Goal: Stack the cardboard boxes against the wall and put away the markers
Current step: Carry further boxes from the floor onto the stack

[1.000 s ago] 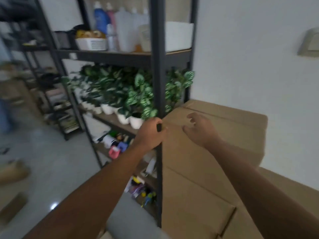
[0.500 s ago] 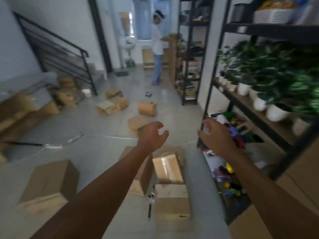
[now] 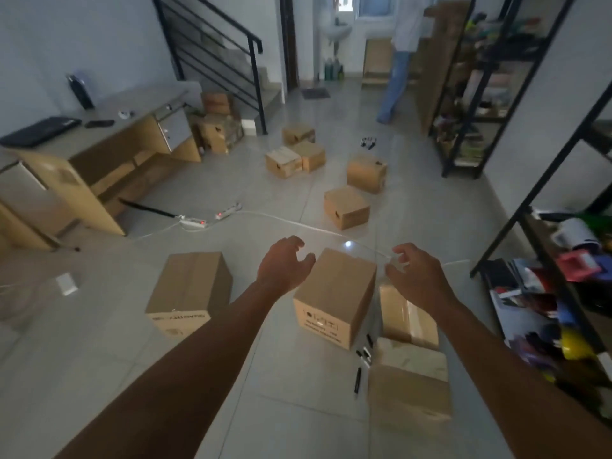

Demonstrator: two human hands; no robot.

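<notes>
Several cardboard boxes lie scattered on the grey tiled floor. The nearest closed box (image 3: 334, 293) sits between my hands. My left hand (image 3: 283, 265) hovers open above its left edge and my right hand (image 3: 414, 276) hovers open to its right; neither touches it. A wider box (image 3: 192, 289) lies to the left. Two more boxes (image 3: 409, 352) lie below my right hand. Black markers (image 3: 363, 354) lie on the floor between these boxes, one (image 3: 357, 380) a little nearer. More markers (image 3: 368, 143) lie far back.
Smaller boxes (image 3: 346, 207) dot the middle of the floor. A white cable and power strips (image 3: 212, 218) cross it. A wooden desk (image 3: 82, 154) stands left, black shelving (image 3: 563, 276) right, stairs behind. A person (image 3: 397, 61) stands at the far shelf.
My view has swung from the stacked boxes by the wall to the open floor. Both hands have left the shelf post and stack and now reach down toward the nearest box.
</notes>
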